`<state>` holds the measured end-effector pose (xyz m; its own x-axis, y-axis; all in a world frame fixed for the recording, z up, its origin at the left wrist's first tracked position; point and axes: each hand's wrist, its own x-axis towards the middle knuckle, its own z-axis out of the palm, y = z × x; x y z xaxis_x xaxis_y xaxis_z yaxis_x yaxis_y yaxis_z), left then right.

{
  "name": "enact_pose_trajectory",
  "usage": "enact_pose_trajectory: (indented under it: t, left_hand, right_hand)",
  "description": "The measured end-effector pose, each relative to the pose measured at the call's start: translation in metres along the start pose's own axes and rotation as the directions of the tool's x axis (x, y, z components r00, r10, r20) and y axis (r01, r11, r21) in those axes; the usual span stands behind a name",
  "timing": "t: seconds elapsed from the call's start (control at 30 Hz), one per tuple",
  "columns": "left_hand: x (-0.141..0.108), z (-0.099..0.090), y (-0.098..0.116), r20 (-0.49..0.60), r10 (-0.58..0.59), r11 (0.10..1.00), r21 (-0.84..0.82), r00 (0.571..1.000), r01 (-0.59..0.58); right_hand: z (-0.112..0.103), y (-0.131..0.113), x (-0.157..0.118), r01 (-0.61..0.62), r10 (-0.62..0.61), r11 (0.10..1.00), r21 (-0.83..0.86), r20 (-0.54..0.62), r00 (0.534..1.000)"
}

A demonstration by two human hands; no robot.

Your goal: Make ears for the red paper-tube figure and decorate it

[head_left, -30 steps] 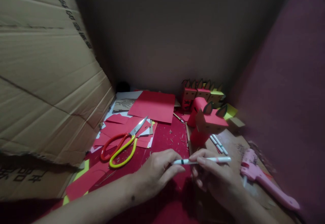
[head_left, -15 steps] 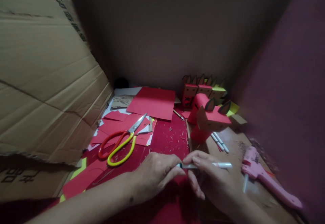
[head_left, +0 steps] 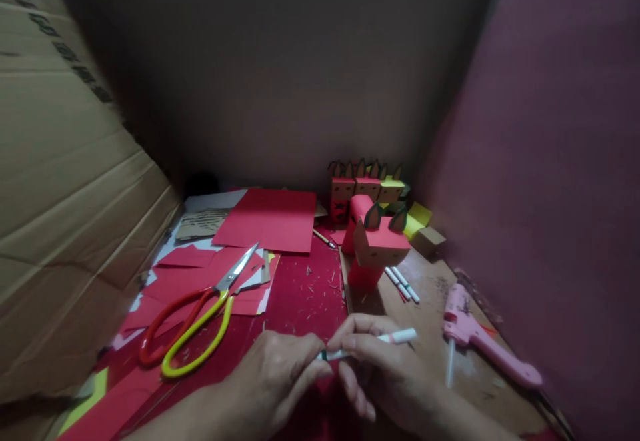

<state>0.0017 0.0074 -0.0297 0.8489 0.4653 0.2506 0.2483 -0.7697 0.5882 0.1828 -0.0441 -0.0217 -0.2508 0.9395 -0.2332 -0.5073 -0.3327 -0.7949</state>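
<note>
Low in the middle of the view, my left hand point(head_left: 280, 371) pinches one end of a slim white marker pen point(head_left: 400, 336), close to its dark green band. My right hand point(head_left: 375, 361) grips the same pen along its barrel, and its far end sticks out to the right. The two hands are almost touching. Just beyond my right hand stands a red paper figure point(head_left: 383, 241) with a cardboard box head and leaf-shaped ears. Two more white pens point(head_left: 401, 283) lie beside its base.
Large scissors point(head_left: 205, 317) with red and yellow handles lie on red paper pieces to the left. A red sheet point(head_left: 273, 221) is behind them. A pink glue gun point(head_left: 485, 341) rests on the brown board at right. Similar figures point(head_left: 367, 187) stand at the back. Cardboard point(head_left: 75, 214) rises on the left.
The view has shifted, so the whole scene sits further left and slightly lower. Both hands keep their hold on the marker pen.
</note>
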Motion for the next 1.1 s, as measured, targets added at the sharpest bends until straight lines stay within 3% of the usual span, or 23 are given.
enact_pose_trajectory:
  t: [0.3, 0.53, 0.6, 0.7, 0.77, 0.87, 0.93, 1.0, 1.1]
  left_hand:
    - [0.007, -0.018, 0.022, 0.138, -0.205, 0.964, -0.145, 0.969, 0.224]
    - [0.009, -0.033, 0.012, 0.374, -0.365, 0.84, -0.263, 0.852, 0.475]
    - [0.009, -0.032, 0.003, 0.292, -0.368, 0.866, -0.238, 0.883, 0.44]
    - [0.01, -0.028, -0.015, -0.014, -0.238, 0.971, 0.023, 0.971, 0.238]
    - [0.011, -0.025, -0.03, -0.143, -0.15, 0.957, 0.226, 0.978, 0.18]
    - [0.012, -0.023, -0.05, -0.179, -0.132, 0.923, 0.336, 0.975, 0.187]
    - [0.013, -0.024, -0.056, -0.203, -0.138, 0.899, 0.385, 0.969, 0.208]
    - [0.015, -0.025, -0.053, -0.235, -0.14, 0.891, 0.393, 0.962, 0.226]
    - [0.027, -0.026, -0.037, -0.281, -0.152, 0.915, 0.322, 0.948, 0.242]
  right_hand:
    - [0.003, -0.005, -0.003, -0.051, 0.051, 0.999, -0.005, 0.016, 0.999]
    - [-0.008, -0.029, -0.003, 0.124, -0.124, 0.991, -0.047, 0.009, 0.992]
    - [-0.009, -0.032, -0.005, 0.169, -0.167, 0.983, -0.075, 0.034, 0.985]
    - [-0.006, -0.033, -0.011, 0.242, -0.24, 0.947, -0.21, 0.039, 0.97]
    - [-0.003, -0.035, -0.018, 0.329, -0.333, 0.836, -0.439, 0.071, 0.94]
    - [0.0, -0.038, -0.026, 0.515, -0.493, 0.481, -0.71, 0.266, 0.828]
    - [0.001, -0.04, -0.03, 0.638, -0.559, 0.209, -0.741, 0.445, 0.7]
    - [0.002, -0.039, -0.032, 0.685, -0.541, -0.043, -0.727, 0.593, 0.596]
    - [0.004, -0.033, -0.033, 0.668, -0.471, -0.286, -0.687, 0.708, 0.526]
